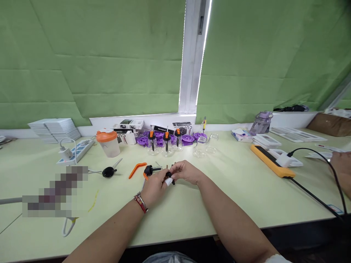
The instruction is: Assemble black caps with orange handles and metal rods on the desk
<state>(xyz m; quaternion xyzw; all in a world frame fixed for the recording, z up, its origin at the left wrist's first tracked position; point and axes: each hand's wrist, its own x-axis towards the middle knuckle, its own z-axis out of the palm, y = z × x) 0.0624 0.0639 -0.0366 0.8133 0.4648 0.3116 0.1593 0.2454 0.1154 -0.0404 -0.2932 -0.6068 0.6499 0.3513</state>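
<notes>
Near the middle of the table, my left hand (155, 187) and my right hand (188, 172) meet with fingers closed around a small black part (168, 174). My fingers hide most of it, so I cannot make out its kind. Something white (168, 181) shows at a left fingertip, perhaps a finger wrap. Just left of my hands lie a black fitting with a short shaft (150, 170) and an orange angled handle (137, 169). Beyond stand several clear glass jars (167, 151) topped with black and orange pieces, and two uncovered glass pieces (212, 144).
Purple parts (188, 138) and small boxes line the back. Left are an orange-lidded cup (108, 143), a black round piece with a metal rod (109, 172) and a white power strip (82, 149). A yellow power strip (271, 160) and another person's hand (340, 170) are right.
</notes>
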